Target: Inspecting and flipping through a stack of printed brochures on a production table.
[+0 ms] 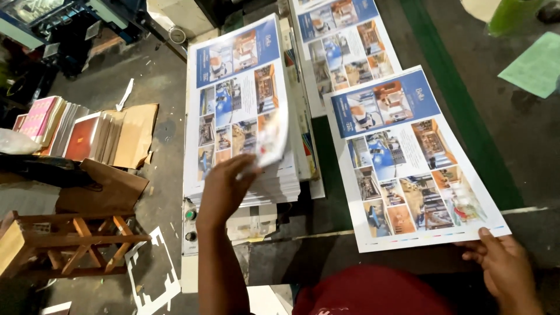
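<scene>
My left hand (224, 186) pinches the lifted corner of the top printed sheet (271, 137) on a tall stack of colour-printed sheets (233, 93). The raised corner is blurred. My right hand (504, 265) rests on the near right corner of a single printed sheet (402, 157) with a blue header band and several photos, lying flat on a dark surface. Another printed sheet (344, 41) lies farther back, partly under it.
A wooden stool (70, 239) stands at lower left. Bundles of printed booklets (70, 131) and brown cardboard (137, 131) lie on the floor to the left. A green stripe (461, 111) runs along the right. A green paper (534, 64) lies at far right. Two round buttons (190, 224) sit below the stack.
</scene>
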